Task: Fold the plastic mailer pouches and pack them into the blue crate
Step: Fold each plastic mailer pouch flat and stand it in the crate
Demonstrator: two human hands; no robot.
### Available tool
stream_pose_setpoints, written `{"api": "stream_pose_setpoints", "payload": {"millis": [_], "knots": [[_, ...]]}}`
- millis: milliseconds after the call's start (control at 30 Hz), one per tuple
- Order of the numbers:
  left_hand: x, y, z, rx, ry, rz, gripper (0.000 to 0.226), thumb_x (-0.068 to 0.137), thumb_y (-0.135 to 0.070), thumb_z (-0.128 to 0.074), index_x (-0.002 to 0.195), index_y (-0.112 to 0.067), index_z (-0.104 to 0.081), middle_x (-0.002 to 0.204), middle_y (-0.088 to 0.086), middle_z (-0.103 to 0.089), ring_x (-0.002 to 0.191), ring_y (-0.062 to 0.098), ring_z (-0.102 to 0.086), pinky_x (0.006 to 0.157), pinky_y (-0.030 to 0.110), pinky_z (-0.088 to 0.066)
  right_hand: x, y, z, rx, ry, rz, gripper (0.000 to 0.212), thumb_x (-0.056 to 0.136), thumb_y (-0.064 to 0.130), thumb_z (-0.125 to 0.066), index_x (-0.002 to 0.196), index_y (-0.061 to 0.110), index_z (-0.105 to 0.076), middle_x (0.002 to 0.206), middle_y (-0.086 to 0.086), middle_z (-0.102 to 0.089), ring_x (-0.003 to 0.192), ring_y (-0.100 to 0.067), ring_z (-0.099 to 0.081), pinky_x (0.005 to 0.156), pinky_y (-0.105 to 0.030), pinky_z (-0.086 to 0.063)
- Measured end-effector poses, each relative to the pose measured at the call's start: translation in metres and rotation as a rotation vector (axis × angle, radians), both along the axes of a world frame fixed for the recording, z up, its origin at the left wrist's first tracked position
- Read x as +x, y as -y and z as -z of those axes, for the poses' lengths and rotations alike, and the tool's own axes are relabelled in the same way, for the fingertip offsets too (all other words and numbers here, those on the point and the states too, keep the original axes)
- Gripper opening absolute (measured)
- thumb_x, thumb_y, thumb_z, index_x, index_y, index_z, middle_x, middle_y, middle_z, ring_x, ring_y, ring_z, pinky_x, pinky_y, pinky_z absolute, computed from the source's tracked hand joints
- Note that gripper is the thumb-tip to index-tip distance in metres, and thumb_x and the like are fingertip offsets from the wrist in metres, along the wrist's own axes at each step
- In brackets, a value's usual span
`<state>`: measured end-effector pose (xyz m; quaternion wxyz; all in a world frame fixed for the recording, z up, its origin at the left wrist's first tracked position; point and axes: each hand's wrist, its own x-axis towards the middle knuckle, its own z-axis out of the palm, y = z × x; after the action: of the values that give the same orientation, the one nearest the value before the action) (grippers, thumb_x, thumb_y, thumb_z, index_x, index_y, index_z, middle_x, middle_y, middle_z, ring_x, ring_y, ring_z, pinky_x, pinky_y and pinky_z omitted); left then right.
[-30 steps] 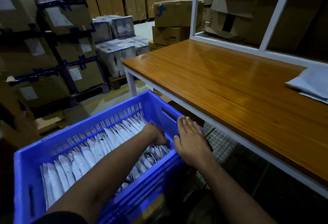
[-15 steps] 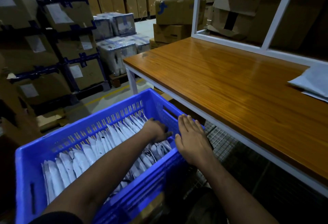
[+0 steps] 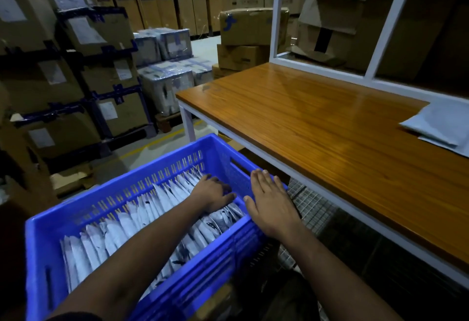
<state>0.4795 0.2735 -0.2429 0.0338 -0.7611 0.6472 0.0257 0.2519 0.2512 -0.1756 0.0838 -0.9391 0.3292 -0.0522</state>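
Observation:
A blue slotted crate (image 3: 76, 216) stands in front of me, filled with a long row of folded white mailer pouches (image 3: 142, 209) standing on edge. My left hand (image 3: 212, 193) reaches into the crate's right end, fingers curled down among the pouches there; whether it grips one is hidden. My right hand (image 3: 271, 203) lies flat, fingers straight and together, on the crate's right corner rim. Unfolded grey-white mailer pouches (image 3: 439, 122) lie on the wooden table at the far right.
The wooden table (image 3: 317, 127) with a white metal frame runs along my right, a wire mesh shelf (image 3: 312, 209) under it. Stacked cardboard cartons (image 3: 243, 41) and wrapped boxes (image 3: 165, 84) on racks fill the floor beyond the crate.
My left hand has shifted slightly along the pouches at the crate's right end. My right hand stays flat on the rim. The camera has tilted a little.

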Motion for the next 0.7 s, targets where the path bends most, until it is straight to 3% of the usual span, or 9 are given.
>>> {"api": "stream_pose_setpoints", "payload": {"millis": [67,200,433,600,700], "knots": [[0.0,-0.001,-0.002,-0.047,-0.059,-0.038,0.066,0.092,-0.068,-0.022,0.123,-0.031,-0.067,0.122,-0.003,-0.069,0.124,0.018,-0.052,0.112,0.044,-0.023,-0.003,-0.005,-0.006,0.01,0.026,-0.017,0.071,0.107,0.047,-0.023,0.159,0.007,0.003,0.168,-0.009,0.0,0.154,-0.02,0.006,0.122,-0.036,0.008],[0.001,-0.005,-0.006,-0.03,-0.054,-0.028,0.086,0.083,-0.072,-0.003,0.123,-0.03,-0.067,0.125,-0.003,-0.068,0.129,0.017,-0.049,0.117,0.046,-0.018,-0.007,-0.013,-0.024,-0.021,0.104,-0.056,0.073,0.106,0.05,-0.023,0.159,0.01,0.006,0.168,-0.007,0.004,0.154,-0.018,0.008,0.123,-0.033,0.008],[-0.008,-0.015,-0.037,-0.207,-0.134,-0.054,0.055,0.1,-0.06,-0.027,0.125,-0.029,-0.065,0.125,-0.002,-0.066,0.125,0.02,-0.049,0.114,0.045,-0.021,-0.039,-0.007,-0.056,-0.156,0.156,-0.021,0.071,0.106,0.051,-0.024,0.16,0.013,0.002,0.168,-0.005,0.0,0.154,-0.017,0.005,0.124,-0.034,0.005],[-0.035,-0.017,-0.083,-0.651,-0.387,-0.079,0.047,0.096,-0.054,-0.038,0.112,-0.025,-0.072,0.11,-0.005,-0.071,0.112,0.02,-0.055,0.093,0.04,-0.032,-0.077,-0.004,-0.076,-0.223,0.184,0.049,0.073,0.104,0.053,-0.028,0.16,0.015,0.0,0.168,-0.004,-0.002,0.154,-0.017,0.003,0.121,-0.031,0.008],[-0.075,-0.005,-0.122,-0.83,-0.436,0.038,0.037,0.096,-0.047,-0.046,0.11,-0.023,-0.071,0.103,-0.005,-0.07,0.106,0.019,-0.055,0.09,0.041,-0.039,-0.105,-0.004,-0.092,-0.273,0.177,0.106,0.074,0.103,0.053,-0.03,0.16,0.017,0.0,0.168,-0.003,-0.001,0.154,-0.017,0.004,0.121,-0.034,0.007]]}}
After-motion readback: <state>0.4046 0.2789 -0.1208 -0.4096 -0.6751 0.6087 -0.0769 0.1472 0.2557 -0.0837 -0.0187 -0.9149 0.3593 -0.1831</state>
